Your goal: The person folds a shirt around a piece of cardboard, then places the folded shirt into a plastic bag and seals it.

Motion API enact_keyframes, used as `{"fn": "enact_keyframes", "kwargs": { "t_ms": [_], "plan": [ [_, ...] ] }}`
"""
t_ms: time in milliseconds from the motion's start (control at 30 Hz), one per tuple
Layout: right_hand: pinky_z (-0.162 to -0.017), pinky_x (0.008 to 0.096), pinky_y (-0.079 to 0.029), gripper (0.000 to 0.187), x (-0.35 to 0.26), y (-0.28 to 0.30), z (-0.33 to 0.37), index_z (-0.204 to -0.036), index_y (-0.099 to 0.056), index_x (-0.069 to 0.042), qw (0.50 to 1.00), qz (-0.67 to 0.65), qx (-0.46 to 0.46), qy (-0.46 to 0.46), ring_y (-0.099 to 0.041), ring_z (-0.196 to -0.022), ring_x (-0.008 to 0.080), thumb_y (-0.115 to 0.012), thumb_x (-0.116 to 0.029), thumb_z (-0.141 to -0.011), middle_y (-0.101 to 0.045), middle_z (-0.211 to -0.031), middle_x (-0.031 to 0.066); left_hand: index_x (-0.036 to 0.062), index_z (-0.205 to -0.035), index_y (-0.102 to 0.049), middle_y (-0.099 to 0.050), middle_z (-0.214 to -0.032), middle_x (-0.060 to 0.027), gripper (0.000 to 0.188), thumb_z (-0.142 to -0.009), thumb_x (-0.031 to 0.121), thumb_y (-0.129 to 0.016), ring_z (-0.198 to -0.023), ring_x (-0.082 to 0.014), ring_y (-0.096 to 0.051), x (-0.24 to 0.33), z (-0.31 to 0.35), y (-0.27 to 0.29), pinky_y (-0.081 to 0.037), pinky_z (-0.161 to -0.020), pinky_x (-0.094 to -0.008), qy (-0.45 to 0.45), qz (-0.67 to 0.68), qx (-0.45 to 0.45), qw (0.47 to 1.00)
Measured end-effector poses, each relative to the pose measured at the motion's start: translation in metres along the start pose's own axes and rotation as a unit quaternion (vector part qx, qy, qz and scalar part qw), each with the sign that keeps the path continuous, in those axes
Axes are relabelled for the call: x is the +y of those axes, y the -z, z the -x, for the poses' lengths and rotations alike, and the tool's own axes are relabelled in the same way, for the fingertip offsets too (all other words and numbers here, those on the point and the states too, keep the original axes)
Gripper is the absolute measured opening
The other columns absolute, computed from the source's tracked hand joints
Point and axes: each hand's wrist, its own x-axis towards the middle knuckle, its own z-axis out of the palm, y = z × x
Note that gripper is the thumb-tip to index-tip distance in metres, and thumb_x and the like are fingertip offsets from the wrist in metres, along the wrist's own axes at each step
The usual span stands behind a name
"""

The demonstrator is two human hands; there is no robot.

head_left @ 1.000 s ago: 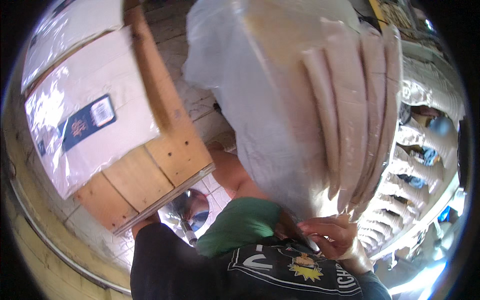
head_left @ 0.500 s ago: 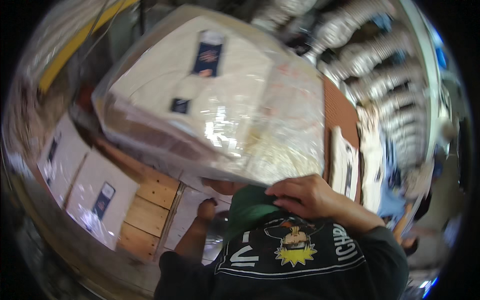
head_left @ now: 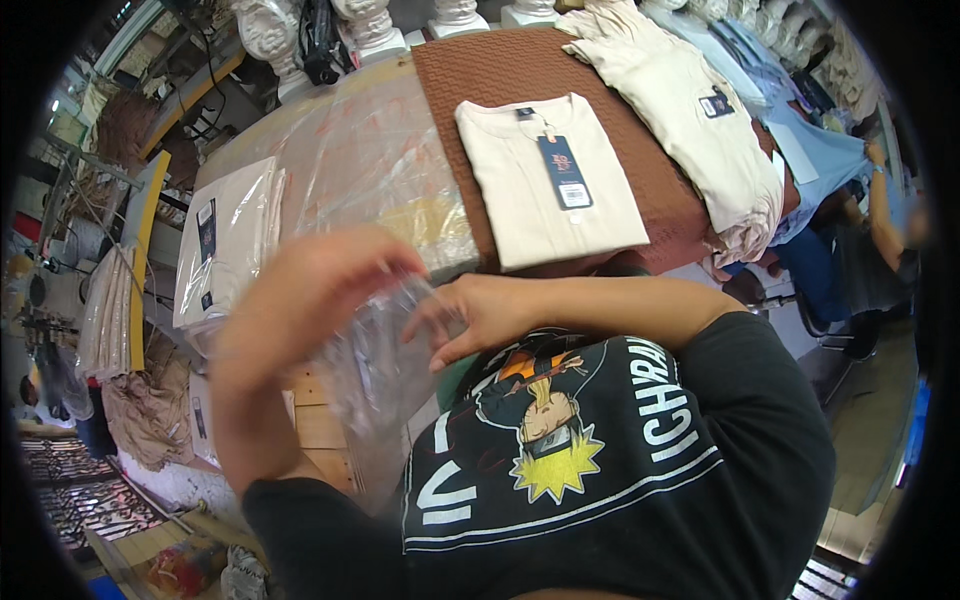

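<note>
In front of my shirt hangs a crumpled clear plastic bag (head_left: 372, 365), held between both hands. My left hand (head_left: 350, 262), smeared by motion, is closed at the bag's upper part. My right hand (head_left: 478, 315) has its bent fingers and thumb on the bag's right side, some of them seen through the film. Beyond my right hand, a folded cream shirt (head_left: 520, 205) lies flat on the table, its neckline away from me. A dark blue hang tag (head_left: 562, 170) rests on its front.
Packed cream shirts (head_left: 232, 235) are stacked at the table's left. A brown textured cloth (head_left: 440, 70) and plastic sheeting (head_left: 370, 140) cover the tabletop. Another cream garment (head_left: 690, 130) lies right, near blue garments (head_left: 800, 160) and a seated person (head_left: 860, 260). White balusters (head_left: 370, 25) line the back.
The view has swung rightward and levelled. My left hand has risen from below the table edge, and my right hand has left that edge; both are now at the plastic bag.
</note>
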Motion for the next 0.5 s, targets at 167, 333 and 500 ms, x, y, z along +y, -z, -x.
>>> {"fn": "enact_keyframes", "kwargs": {
  "t_ms": [167, 333, 500],
  "plan": [
    [-0.070, 0.0278, -0.050, 0.019, -0.014, 0.069, 0.083, -0.097, -0.065, -0.006, 0.976, -0.144, 0.042, -0.157, -0.059, -0.074, 0.0094, -0.068, -0.016, -0.082, -0.065, -0.081, 0.0020, 0.0029, -0.102, -0.061, -0.061, -0.091, 0.0011, 0.017, -0.085, 0.002, -0.058, -0.084, -0.0063, -0.055, 0.017, -0.072, 0.068, -0.045, -0.074, -0.0210, 0.031, -0.018, 0.056, 0.998],
    [-0.074, 0.0276, -0.050, 0.013, 0.035, 0.124, 0.146, -0.089, -0.063, 0.000, 0.923, -0.285, 0.238, -0.098, -0.064, -0.079, 0.0132, -0.066, -0.010, -0.082, -0.067, -0.086, 0.0082, 0.0019, -0.107, -0.058, -0.057, -0.091, 0.0022, 0.023, -0.086, 0.010, -0.059, -0.086, -0.0043, -0.053, -0.022, -0.146, 0.089, -0.042, -0.077, -0.0200, 0.149, -0.071, 0.007, 0.986],
    [-0.061, 0.0206, -0.044, 0.020, 0.065, 0.162, 0.159, -0.091, -0.061, -0.007, 0.878, -0.294, 0.322, -0.196, -0.065, -0.076, 0.0104, -0.065, -0.025, -0.083, -0.068, -0.088, 0.0051, 0.0071, -0.111, -0.058, -0.062, -0.101, -0.0041, 0.028, -0.083, 0.010, -0.062, -0.093, -0.0176, -0.058, -0.113, -0.223, 0.066, -0.045, -0.081, -0.0289, 0.108, -0.311, 0.087, 0.940]
  ]
}}
